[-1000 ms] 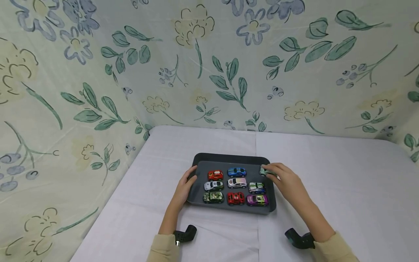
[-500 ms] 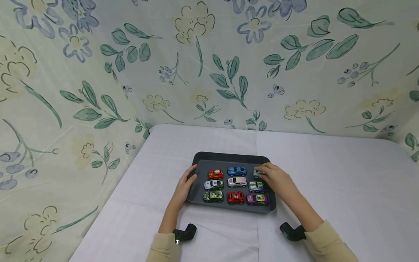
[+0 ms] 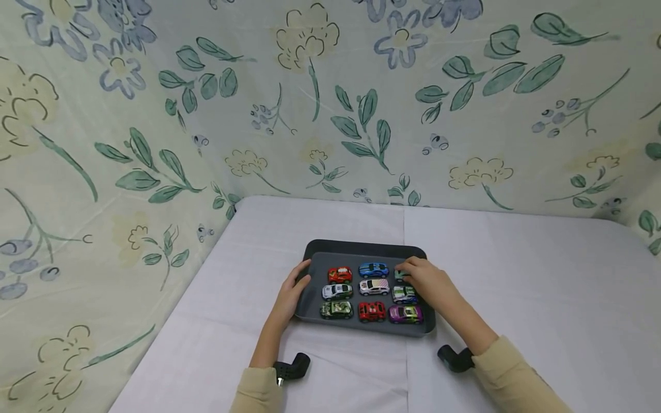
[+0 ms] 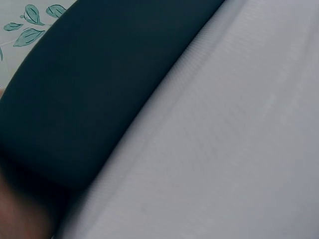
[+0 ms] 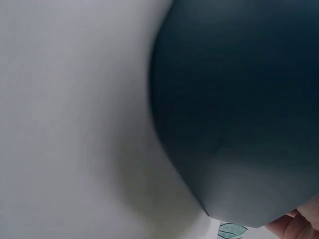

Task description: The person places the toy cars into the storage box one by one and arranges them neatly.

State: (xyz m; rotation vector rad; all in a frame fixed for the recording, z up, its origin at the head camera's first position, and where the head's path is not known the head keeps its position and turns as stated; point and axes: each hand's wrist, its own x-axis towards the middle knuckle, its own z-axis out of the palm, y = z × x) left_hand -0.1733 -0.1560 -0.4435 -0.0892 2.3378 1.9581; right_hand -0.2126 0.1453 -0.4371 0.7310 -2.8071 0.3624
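A dark tray (image 3: 361,248) lies on the white-covered table and holds several toy cars in rows. My left hand (image 3: 291,289) grips the tray's left rim, thumb over the edge. My right hand (image 3: 426,281) is over the tray's far right slot and holds a pale green toy car (image 3: 400,275), mostly hidden under the fingers. Beside it stand a blue car (image 3: 373,269) and a red car (image 3: 339,275). The left wrist view shows only the tray's outer wall (image 4: 89,94); the right wrist view shows the tray's wall (image 5: 239,104) and a fingertip.
A white cloth (image 3: 516,275) covers the table, with open surface to the right and behind the tray. Floral fabric (image 3: 310,103) walls stand at the back and the left. Black wrist camera mounts (image 3: 292,367) sit near the front edge.
My right hand has carried the pale green car leftward and down from the tray's far right corner into the slot beside the blue car. My left hand has stayed on the rim.
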